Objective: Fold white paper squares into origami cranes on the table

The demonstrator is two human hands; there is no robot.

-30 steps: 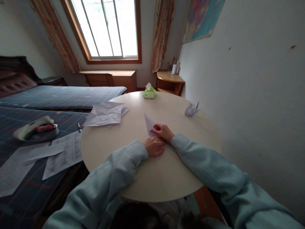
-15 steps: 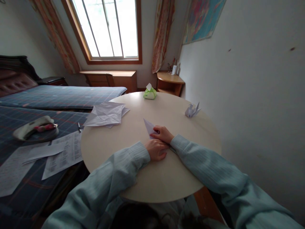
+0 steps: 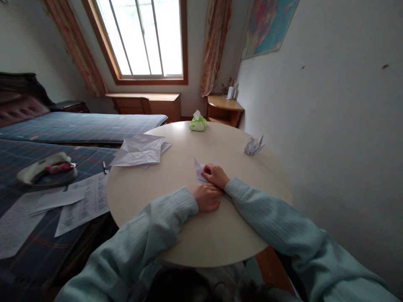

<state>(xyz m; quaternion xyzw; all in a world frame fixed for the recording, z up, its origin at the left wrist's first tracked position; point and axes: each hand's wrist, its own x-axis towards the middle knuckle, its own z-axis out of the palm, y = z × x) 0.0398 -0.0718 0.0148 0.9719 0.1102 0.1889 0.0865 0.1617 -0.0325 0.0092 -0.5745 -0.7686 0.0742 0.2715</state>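
Observation:
A small pointed piece of folded white paper (image 3: 199, 169) lies on the round cream table (image 3: 176, 184). My right hand (image 3: 215, 175) rests on top of it, fingers curled and pressing the fold down. My left hand (image 3: 208, 197) lies just in front, fingers flat on the table at the paper's near end. Most of the paper is hidden under both hands; only its far tip shows.
A finished folded paper figure (image 3: 253, 146) sits at the table's right. A pile of creased white sheets (image 3: 140, 152) lies at the left edge, a green tissue pack (image 3: 198, 122) at the far edge. Beds with printed papers (image 3: 82, 203), a pen and a pouch (image 3: 45, 167) stand left.
The paper's far tip has become shorter and lower as my right hand pressed it down. My left hand shifted slightly right along the table.

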